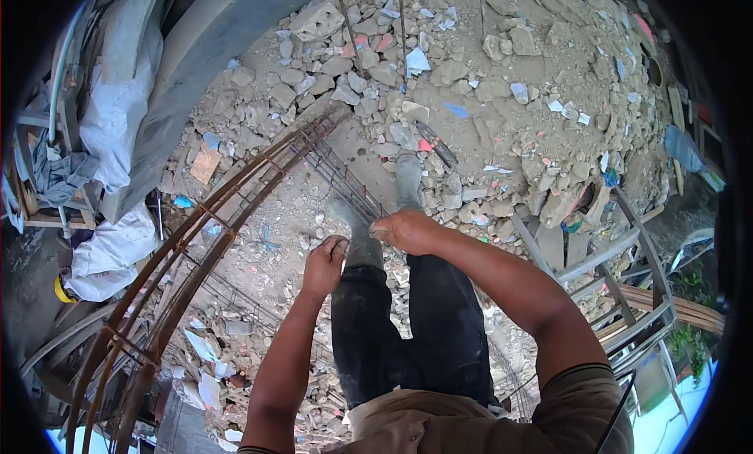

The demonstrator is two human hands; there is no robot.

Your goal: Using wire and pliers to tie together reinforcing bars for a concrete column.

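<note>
My left hand [324, 264] is in front of my left shin, its fingers curled closed. My right hand [404, 230] reaches across above my legs, thumb and fingers pinched together. Whatever either hand grips is too small or hidden to make out. A narrow lattice of thin dark bars [337, 176] runs from near the far end of a rusty rebar cage [227, 234] down toward my right fingertips; I cannot tell whether they touch it. The long cage, with ties across its bars, slants along my left side. Pliers [439, 146] with dark and orange handles lie on the rubble past my boots [408, 183].
Broken concrete [318, 19] and loose stones cover the ground ahead and to the right. A metal ladder-like frame [604, 254] stands at right. At left are a thick grey beam [192, 70], white sacks [118, 246] and stacked timber. Thin rods [403, 30] stick up at the far side.
</note>
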